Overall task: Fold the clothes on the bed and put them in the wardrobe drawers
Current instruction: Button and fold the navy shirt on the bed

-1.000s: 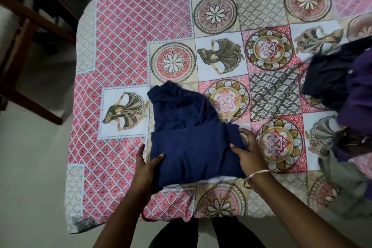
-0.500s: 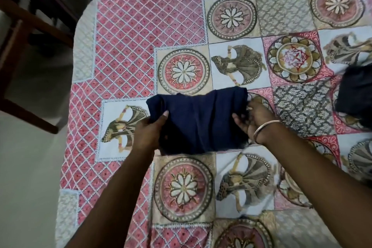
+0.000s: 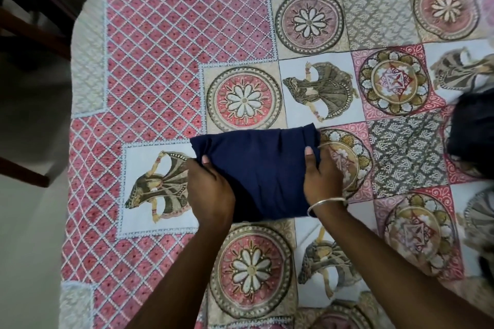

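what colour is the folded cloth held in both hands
Plain navy blue folded cloth, no pattern visible; head view.

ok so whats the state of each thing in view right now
navy garment: folded into a compact rectangle, lying on the bed
left hand: grips the garment's left edge, thumb on top
right hand: grips the garment's right edge, thumb on top
bedspread: spread flat over the bed
dark clothes: unfolded heap at the right edge, partly out of frame

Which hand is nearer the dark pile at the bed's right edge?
Right. The right hand grips the navy garment's right end, nearer the dark pile; the left hand holds its left end.
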Available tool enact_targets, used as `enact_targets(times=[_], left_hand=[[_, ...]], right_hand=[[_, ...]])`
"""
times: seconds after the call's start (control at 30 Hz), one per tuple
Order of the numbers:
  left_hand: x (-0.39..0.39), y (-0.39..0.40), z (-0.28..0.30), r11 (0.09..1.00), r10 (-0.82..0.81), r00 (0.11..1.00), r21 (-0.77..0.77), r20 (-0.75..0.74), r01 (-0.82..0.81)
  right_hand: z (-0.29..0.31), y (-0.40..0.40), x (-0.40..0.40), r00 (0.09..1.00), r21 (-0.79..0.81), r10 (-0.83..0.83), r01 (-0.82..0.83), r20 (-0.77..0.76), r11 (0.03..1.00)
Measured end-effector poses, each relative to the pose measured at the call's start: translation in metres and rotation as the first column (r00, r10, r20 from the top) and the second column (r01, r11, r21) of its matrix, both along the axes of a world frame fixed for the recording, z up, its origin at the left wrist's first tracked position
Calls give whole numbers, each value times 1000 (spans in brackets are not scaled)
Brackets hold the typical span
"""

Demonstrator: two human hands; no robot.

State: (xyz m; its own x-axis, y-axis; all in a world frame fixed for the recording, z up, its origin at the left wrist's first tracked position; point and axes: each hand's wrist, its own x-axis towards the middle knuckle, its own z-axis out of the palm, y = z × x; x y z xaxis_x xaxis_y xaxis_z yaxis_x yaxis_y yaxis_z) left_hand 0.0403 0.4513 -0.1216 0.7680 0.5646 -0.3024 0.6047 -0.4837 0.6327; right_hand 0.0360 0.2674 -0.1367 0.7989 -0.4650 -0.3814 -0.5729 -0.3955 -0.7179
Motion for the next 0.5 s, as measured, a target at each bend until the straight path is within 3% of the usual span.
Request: enact_targets(times=[0.1, 0.2, 0.3, 0.4, 0.5], left_hand=[[-20, 11, -2, 999, -38, 995, -23, -91, 36], [-30, 23, -15, 998, -52, 978, -28, -200, 47], [-24, 25, -14, 983, -100, 990, 142, -100, 114], [-9, 20, -9, 877, -385, 922, 331, 49, 349], [6, 12, -20, 737, -594, 802, 364, -52, 569]], right_hand=[[-7, -1, -31, 995, 74, 31, -24, -99, 997], [-20, -6, -51, 972, 14, 40, -37, -230, 999], [-13, -15, -45, 997, -132, 74, -76, -21, 988], [-9, -28, -11, 931, -270, 324, -273, 168, 923], [-13, -38, 25, 787, -249, 615, -586, 52, 771]])
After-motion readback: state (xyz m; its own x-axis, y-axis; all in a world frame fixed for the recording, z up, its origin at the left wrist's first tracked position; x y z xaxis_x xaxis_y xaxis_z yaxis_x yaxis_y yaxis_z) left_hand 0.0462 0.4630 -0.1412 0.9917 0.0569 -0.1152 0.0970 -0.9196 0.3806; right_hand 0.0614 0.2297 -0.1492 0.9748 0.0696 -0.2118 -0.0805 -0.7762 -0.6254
